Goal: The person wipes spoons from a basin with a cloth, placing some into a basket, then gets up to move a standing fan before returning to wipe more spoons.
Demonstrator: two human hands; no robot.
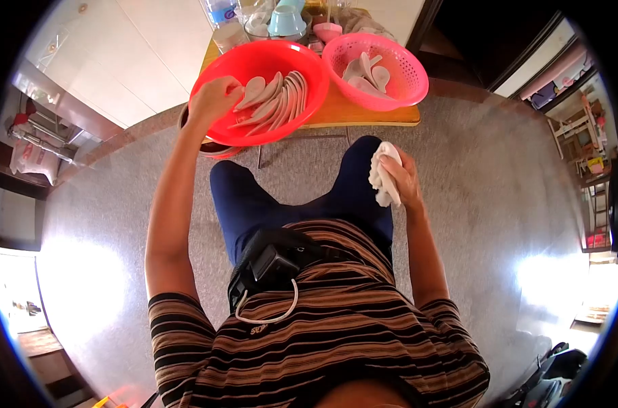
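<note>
My left hand (215, 100) reaches over the rim of a red basin (210, 127), its fingers pinched at the edge of a white soup spoon (254, 86). More white soup spoons (282, 109) lie in an overlapping row inside that basin. Out in front of my right knee, my right hand (405, 178) is closed around a bunched white cloth (384, 178); whether anything is wrapped in the cloth is hidden. A pink colander (418, 81) to the right of the basin has several white spoons (367, 73) lying loosely in it.
Both containers stand on a small wooden table (384, 118). Behind them are a light blue cup (286, 22), a small pink bowl (327, 31), a plastic bottle (222, 12) and a brownish cloth (363, 24). A black pouch (271, 262) with a white cable sits at my waist.
</note>
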